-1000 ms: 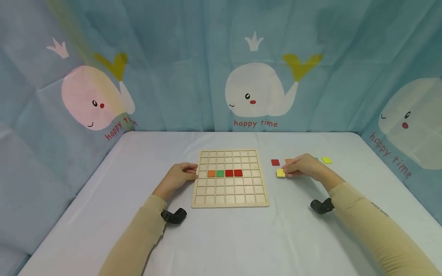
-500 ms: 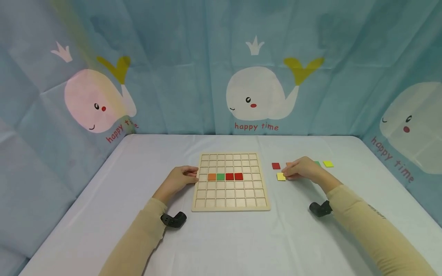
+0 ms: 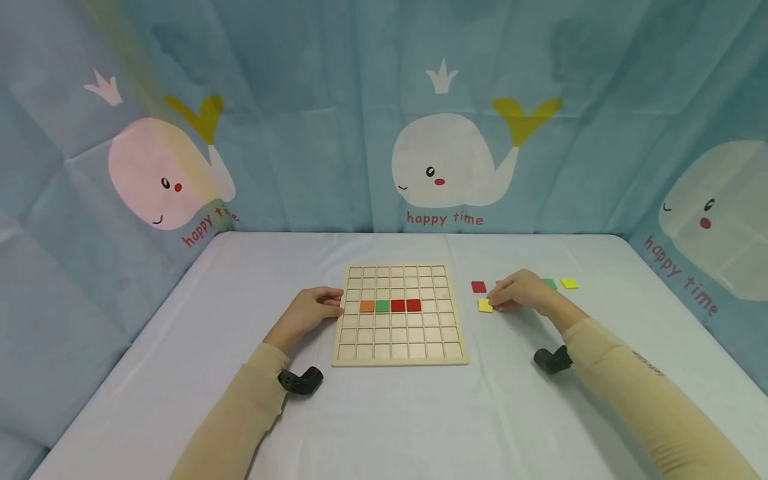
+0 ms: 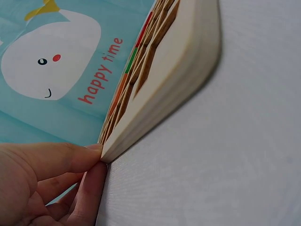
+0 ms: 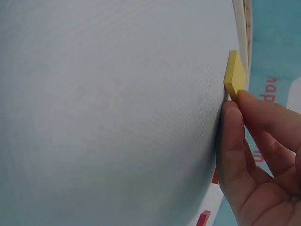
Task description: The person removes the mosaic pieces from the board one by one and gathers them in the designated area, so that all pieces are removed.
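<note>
A wooden grid board [image 3: 400, 357] lies on the white cloth, with an orange tile [image 3: 367, 306], a green tile [image 3: 382, 306] and two red tiles [image 3: 405, 305] side by side in one row of its cells. My left hand [image 3: 309, 313] holds the board's left edge, thumb and fingertips against the rim [image 4: 155, 117] in the left wrist view. To the right of the board, my right hand [image 3: 521, 292] pinches a square yellow tile [image 5: 235, 73] by one corner between thumb and finger, close over the cloth.
Loose tiles lie behind my right hand: a red one [image 3: 478, 287], a green one [image 3: 549, 284], a yellow one [image 3: 569, 283] and an orange one mostly hidden by the hand. A blue curtain [image 3: 300, 167] printed with whales stands behind the table.
My right hand and the yellow tile have shifted slightly left, toward the board. The green tile behind the hand shows more. My left hand stays at the board's edge.
</note>
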### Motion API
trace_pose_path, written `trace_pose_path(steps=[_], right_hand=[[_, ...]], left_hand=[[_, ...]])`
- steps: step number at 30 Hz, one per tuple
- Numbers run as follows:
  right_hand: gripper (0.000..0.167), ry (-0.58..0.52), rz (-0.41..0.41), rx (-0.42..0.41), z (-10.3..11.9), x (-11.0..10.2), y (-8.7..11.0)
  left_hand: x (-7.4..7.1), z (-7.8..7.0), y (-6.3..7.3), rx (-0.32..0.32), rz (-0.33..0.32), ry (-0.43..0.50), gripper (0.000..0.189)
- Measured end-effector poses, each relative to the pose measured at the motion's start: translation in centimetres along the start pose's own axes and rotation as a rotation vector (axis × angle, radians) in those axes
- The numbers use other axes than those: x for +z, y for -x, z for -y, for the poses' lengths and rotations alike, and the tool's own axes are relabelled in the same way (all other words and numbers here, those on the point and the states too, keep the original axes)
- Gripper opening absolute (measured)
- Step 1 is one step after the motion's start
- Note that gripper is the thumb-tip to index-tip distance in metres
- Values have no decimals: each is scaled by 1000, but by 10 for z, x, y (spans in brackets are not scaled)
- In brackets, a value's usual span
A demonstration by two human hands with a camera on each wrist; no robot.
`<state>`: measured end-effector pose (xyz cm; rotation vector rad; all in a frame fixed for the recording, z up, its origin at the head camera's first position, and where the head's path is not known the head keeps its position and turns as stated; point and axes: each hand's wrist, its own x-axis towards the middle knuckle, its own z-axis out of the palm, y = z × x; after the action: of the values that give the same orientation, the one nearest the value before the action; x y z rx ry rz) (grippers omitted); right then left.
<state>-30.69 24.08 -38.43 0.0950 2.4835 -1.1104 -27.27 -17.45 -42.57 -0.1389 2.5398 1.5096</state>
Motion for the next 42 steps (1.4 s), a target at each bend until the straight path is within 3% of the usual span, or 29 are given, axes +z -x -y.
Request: trace_pose_path(steps=[26, 42], right_hand=[[14, 28, -19, 3, 2, 3, -3], [21, 47, -24, 0, 3, 3, -1]], left_hand=[[0, 0, 1, 3, -3, -16, 46], [-1, 0, 2, 11, 2, -12, 46]])
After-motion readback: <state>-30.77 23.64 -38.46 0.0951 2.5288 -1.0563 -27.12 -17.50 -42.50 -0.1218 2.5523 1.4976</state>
